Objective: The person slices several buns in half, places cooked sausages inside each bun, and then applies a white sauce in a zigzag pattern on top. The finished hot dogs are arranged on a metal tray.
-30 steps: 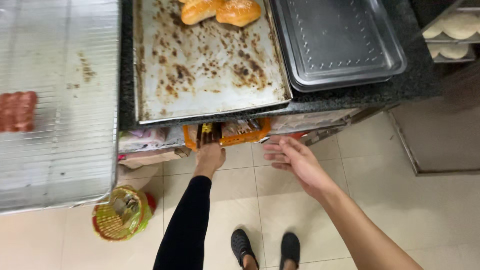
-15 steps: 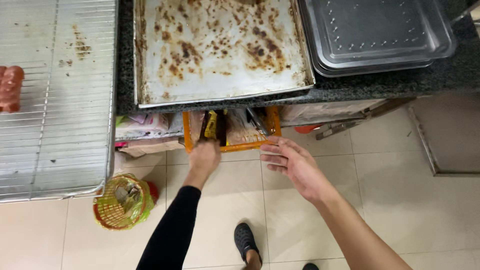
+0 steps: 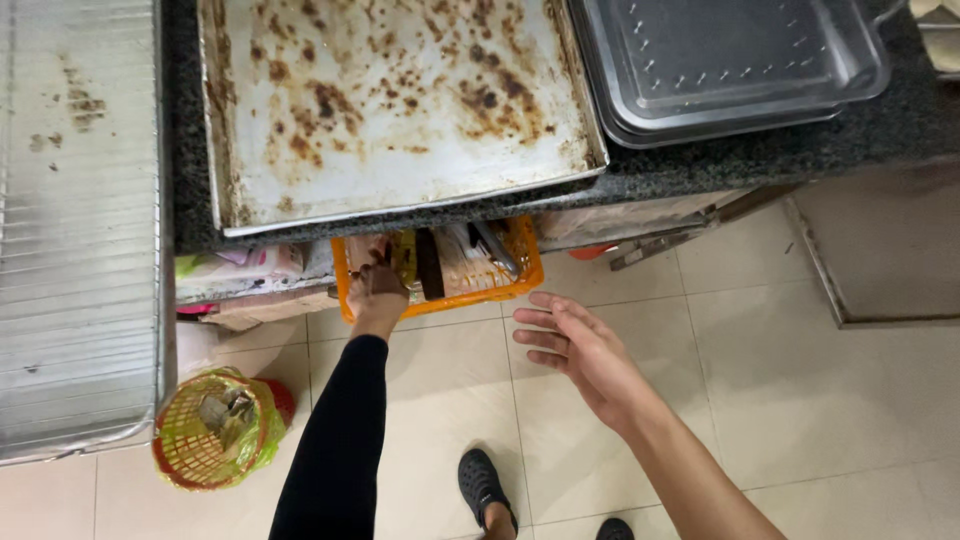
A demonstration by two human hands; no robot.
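Orange basket [image 3: 520, 270] under dark counter [image 3: 700, 165], tiled floor [image 3: 800, 400]

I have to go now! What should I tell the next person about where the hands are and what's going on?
Left hand: inside the orange basket under the counter, fingers among its contents; grip hidden.
Right hand: open, empty, hovering just outside the basket's front edge.
Basket sits partly out from under the dirty baking tray.
Done: left hand reached in. Left: nothing lifted out yet.
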